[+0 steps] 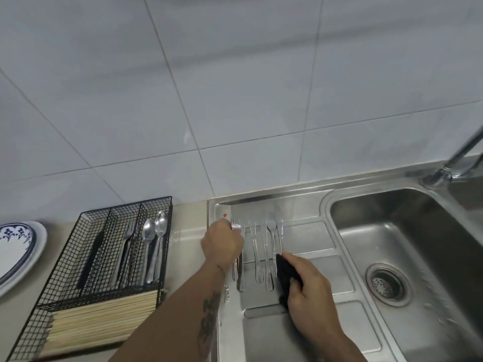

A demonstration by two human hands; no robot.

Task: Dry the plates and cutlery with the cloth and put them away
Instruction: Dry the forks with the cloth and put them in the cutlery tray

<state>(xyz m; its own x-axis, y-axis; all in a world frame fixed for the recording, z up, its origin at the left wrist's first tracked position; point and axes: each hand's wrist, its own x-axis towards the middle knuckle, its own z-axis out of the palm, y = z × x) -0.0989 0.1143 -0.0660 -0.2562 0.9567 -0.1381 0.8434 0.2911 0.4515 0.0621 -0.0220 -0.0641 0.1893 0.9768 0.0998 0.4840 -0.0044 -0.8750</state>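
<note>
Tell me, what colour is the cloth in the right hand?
Black. The cloth shows in the head view, gripped by the right hand.

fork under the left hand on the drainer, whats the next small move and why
Probably lift that fork off the drainboard and bring it to the dark cloth for wiping. The left hand is already on it, the right hand grips the cloth beside the other cutlery, and the wire organizer with forks and spoons sits just left, ready for it.
</note>
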